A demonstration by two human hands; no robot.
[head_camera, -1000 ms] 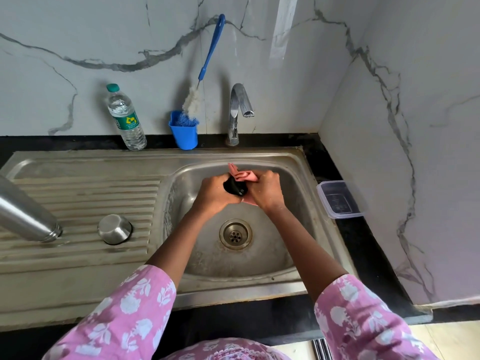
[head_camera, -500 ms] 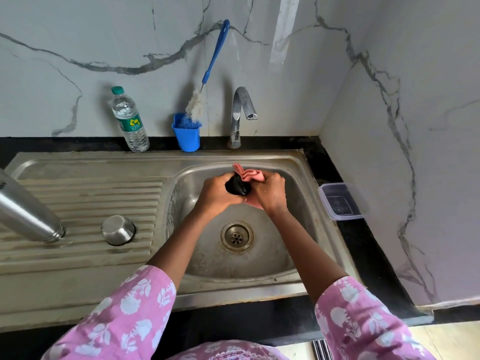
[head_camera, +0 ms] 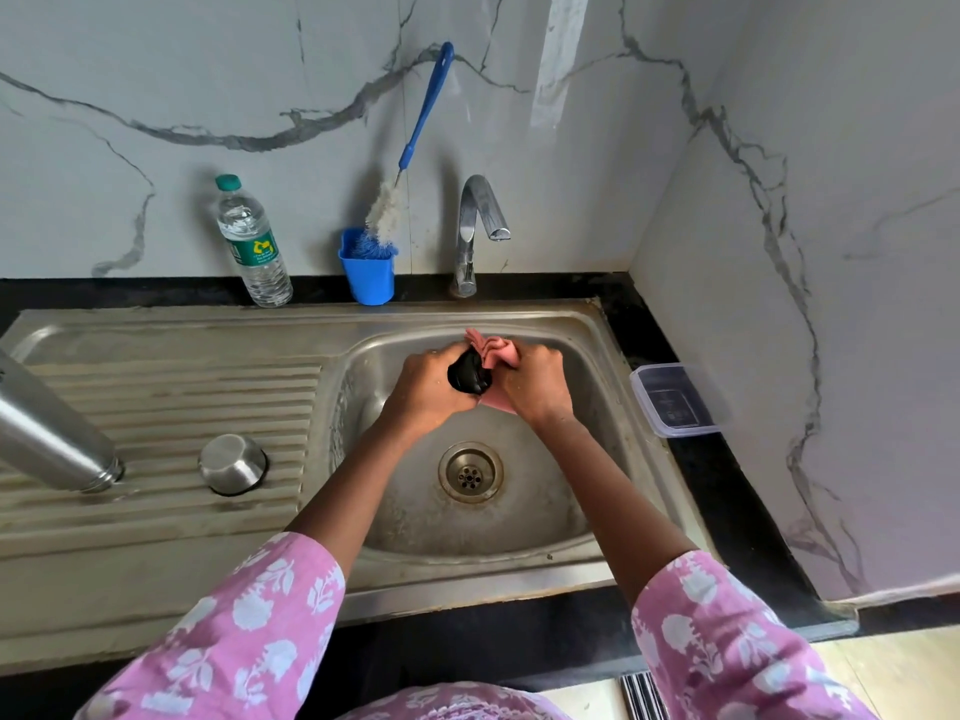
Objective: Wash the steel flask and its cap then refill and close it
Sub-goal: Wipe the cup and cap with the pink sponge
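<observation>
Over the sink basin [head_camera: 582,491], my left hand [head_camera: 423,389] grips a small black cap [head_camera: 469,376]. My right hand [head_camera: 537,387] holds a pink cloth [head_camera: 493,353] pressed against the cap; part of the cloth sticks up above my fingers. The steel flask [head_camera: 49,433] stands upside down on the drainboard at the far left, mouth down. A steel outer cap [head_camera: 232,464] sits dome-up beside it on the ribbed drainboard [head_camera: 171,407].
A tap [head_camera: 480,220] stands behind the basin, no water running. A blue cup [head_camera: 368,275] holds a long blue bottle brush [head_camera: 415,148]. A plastic water bottle [head_camera: 252,241] stands at the back left. A clear lidded box [head_camera: 675,400] sits right of the sink.
Both hands stay together over the basin, shifting slightly as the cloth rubs the black cap. The view has tilted a little. The flask and steel cap have not moved.
</observation>
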